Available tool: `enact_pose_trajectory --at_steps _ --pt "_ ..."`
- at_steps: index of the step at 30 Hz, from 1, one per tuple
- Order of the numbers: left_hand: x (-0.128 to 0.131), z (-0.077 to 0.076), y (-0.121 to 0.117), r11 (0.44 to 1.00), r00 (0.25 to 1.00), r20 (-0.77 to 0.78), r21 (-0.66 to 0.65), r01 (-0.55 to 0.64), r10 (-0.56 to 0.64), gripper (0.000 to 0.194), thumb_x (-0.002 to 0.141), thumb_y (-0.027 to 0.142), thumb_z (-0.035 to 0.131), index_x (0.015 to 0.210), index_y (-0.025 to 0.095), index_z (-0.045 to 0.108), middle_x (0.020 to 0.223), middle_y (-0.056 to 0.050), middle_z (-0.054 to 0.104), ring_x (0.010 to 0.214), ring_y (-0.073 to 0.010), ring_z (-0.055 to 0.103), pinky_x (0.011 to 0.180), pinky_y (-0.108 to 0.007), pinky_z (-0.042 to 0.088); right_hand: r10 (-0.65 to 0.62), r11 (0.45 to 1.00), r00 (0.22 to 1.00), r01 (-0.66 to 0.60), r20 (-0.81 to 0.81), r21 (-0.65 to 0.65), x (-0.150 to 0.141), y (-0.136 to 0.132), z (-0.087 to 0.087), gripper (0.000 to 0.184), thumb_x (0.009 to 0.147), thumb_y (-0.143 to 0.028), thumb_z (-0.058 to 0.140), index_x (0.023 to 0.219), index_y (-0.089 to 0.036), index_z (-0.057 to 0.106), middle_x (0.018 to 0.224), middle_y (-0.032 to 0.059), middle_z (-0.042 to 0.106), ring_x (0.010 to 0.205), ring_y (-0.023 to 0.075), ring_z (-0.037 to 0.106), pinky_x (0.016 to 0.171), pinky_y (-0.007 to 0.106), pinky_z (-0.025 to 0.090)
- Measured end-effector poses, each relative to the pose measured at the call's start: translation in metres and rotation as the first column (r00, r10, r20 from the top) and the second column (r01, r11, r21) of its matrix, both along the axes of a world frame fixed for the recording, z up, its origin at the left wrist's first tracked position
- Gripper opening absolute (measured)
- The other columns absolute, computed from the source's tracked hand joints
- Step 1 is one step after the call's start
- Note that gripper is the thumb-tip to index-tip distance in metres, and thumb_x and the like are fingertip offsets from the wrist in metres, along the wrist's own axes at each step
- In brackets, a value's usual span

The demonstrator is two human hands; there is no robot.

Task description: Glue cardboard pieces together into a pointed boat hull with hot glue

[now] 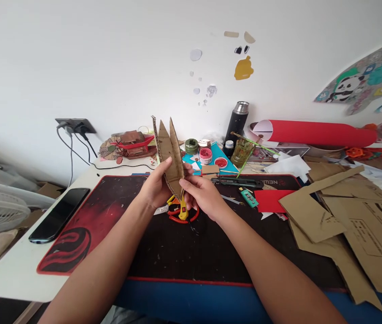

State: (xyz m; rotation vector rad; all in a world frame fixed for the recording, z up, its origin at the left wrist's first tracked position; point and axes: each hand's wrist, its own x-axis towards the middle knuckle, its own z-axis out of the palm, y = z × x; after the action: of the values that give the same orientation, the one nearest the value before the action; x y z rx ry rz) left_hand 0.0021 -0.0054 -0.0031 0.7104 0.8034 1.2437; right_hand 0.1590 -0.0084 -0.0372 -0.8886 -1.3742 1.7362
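Observation:
Between both hands, above the dark desk mat, stands a folded cardboard piece with pointed tips facing up. My left hand grips its left side, thumb across the front face. On the lower right edge, my right hand pinches the cardboard between thumb and fingers. Just below the hands lies a yellow-handled tool, its upper part hidden behind the cardboard. Red-handled scissors rest around it, partly covered.
Cardboard scraps pile up at the right, beside red paper. A box cutter, open paint jars, a thermos and a glass stand toward the wall. A phone lies left.

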Motion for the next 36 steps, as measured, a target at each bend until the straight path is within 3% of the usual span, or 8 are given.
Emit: enact_pose_trajectory --at_steps 6,12,16,20,25,36 --pt "0.0 -0.001 0.005 0.96 0.964 0.065 0.103 -0.262 0.256 0.043 0.075 0.043 0.094 0.105 0.019 0.073 0.085 -0.001 0.073 0.075 -0.0177 0.07 0.075 -0.031 0.059 -0.044 0.998 0.998 0.041 0.053 0.047 0.0 -0.001 0.0 0.053 0.089 -0.074 0.074 0.092 -0.022 0.067 0.059 -0.0038 0.064 0.043 0.0128 0.06 0.038 0.022 0.035" --pt "-0.005 -0.006 0.014 0.899 0.896 0.165 0.086 -0.429 0.411 0.04 0.081 0.05 0.092 0.097 0.021 0.068 0.082 0.0 0.069 0.074 -0.0153 0.067 0.085 -0.033 0.06 -0.13 0.953 0.97 0.065 0.206 0.295 -0.002 -0.007 -0.004 0.043 0.096 -0.065 0.074 0.106 -0.023 0.074 0.065 -0.0024 0.065 0.053 0.0172 0.064 0.054 0.029 0.048" --pt "0.0 -0.005 0.013 0.896 0.893 0.147 0.071 -0.438 0.425 0.043 0.083 0.055 0.089 0.1 0.022 0.067 0.084 0.0 0.068 0.077 -0.0161 0.067 0.084 -0.032 0.06 -0.251 0.87 0.908 0.059 0.336 0.49 -0.002 -0.011 -0.002 0.034 0.101 -0.057 0.072 0.106 -0.024 0.078 0.074 0.0021 0.073 0.065 0.0206 0.066 0.06 0.031 0.042" --pt "0.005 -0.004 0.009 0.906 0.907 0.108 0.076 -0.416 0.407 0.042 0.085 0.056 0.087 0.102 0.023 0.067 0.085 0.001 0.067 0.077 -0.016 0.067 0.083 -0.031 0.059 -0.311 0.797 0.879 0.034 0.361 0.603 0.0 -0.011 -0.001 0.028 0.108 -0.047 0.064 0.099 -0.025 0.077 0.085 0.0047 0.08 0.071 0.0221 0.069 0.068 0.033 0.043" --pt "0.005 -0.007 0.009 0.912 0.905 0.17 0.064 -0.405 0.39 0.043 0.084 0.054 0.09 0.098 0.022 0.067 0.083 0.0 0.067 0.075 -0.0156 0.067 0.082 -0.032 0.061 -0.369 0.699 0.837 -0.037 0.404 0.714 0.002 -0.011 -0.004 0.03 0.112 -0.041 0.058 0.095 -0.024 0.074 0.086 0.0069 0.08 0.079 0.025 0.072 0.071 0.033 0.039" --pt "0.009 -0.008 0.01 0.909 0.877 0.31 0.08 -0.409 0.367 0.045 0.086 0.054 0.09 0.103 0.016 0.073 0.083 -0.002 0.066 0.072 -0.015 0.066 0.075 -0.03 0.062 -0.425 0.63 0.841 0.009 0.336 0.776 -0.001 -0.01 -0.011 0.033 0.112 -0.036 0.058 0.082 -0.023 0.064 0.066 -0.0003 0.067 0.06 0.0167 0.06 0.062 0.029 0.032"
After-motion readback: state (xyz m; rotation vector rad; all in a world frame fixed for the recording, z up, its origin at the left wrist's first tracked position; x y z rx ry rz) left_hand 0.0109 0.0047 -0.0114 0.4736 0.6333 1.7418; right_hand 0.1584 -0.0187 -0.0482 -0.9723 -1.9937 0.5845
